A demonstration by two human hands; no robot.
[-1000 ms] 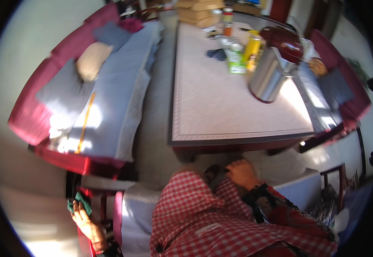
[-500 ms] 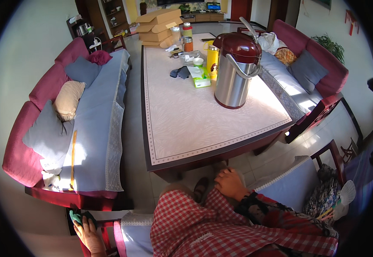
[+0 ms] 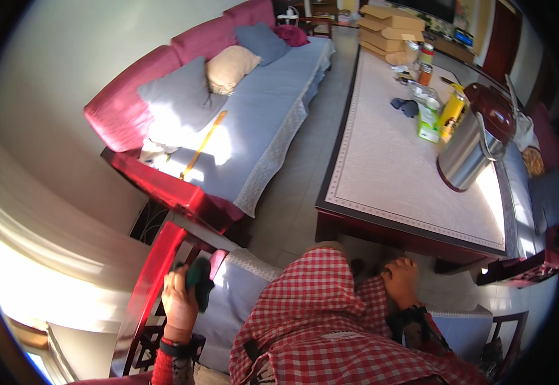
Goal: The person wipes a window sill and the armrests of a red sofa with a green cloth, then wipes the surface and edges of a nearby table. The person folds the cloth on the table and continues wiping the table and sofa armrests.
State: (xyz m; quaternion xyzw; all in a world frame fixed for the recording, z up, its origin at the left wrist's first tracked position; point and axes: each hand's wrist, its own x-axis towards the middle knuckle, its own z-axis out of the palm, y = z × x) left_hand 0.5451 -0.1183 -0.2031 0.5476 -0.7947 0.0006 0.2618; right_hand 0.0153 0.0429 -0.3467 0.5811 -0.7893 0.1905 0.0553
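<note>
My left hand (image 3: 180, 300) is closed around a dark green cloth (image 3: 199, 284), which hangs out beside the fingers. Hand and cloth are just inside the red wooden armrest (image 3: 164, 256) of the seat I am on, above its pale blue cover (image 3: 233, 301). A red-and-white checked apron (image 3: 311, 289) spreads over my lap. On my knee rests my right hand (image 3: 401, 282), holding nothing, its fingers laid over the knee beside the apron's edge.
Ahead right stands a long table (image 3: 382, 173) bearing a steel air pot (image 3: 469, 151), a yellow bottle (image 3: 453, 115), a tissue pack (image 3: 429, 122), jars and cardboard boxes (image 3: 388, 32). A sofa (image 3: 273, 109) with cushions lines the left wall; an orange strip (image 3: 203, 144) lies on it.
My view has swung left. My left hand, with the green cloth, has come from the armrest's far end back toward me and inward. My right hand stays on my knee.
</note>
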